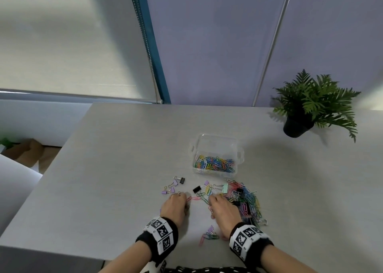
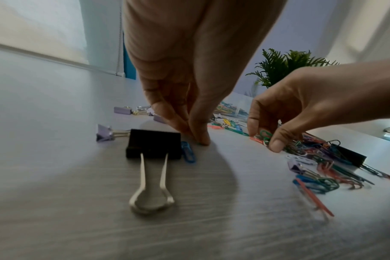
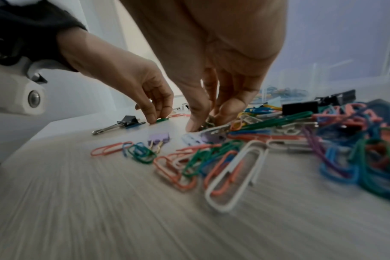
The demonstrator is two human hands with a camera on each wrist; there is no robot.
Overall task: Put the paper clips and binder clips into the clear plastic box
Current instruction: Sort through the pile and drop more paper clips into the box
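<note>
The clear plastic box (image 1: 215,146) stands open mid-table, with several coloured paper clips in it. Just in front of it lies a loose pile of paper clips (image 1: 247,201) mixed with binder clips. My left hand (image 1: 182,195) is at the pile's left edge, fingertips down on the table, and pinches a green paper clip (image 3: 162,120). A black binder clip (image 2: 154,143) and a blue paper clip (image 2: 188,153) lie under its palm. My right hand (image 3: 201,125) reaches into the pile and pinches a few clips, green ones among them (image 2: 265,136).
Purple binder clips (image 1: 171,187) and a small black one (image 1: 182,180) lie left of the hands. A mint binder clip (image 1: 225,187) sits near the box. More clips (image 1: 209,235) lie between my wrists. A potted plant (image 1: 310,107) stands at the back right.
</note>
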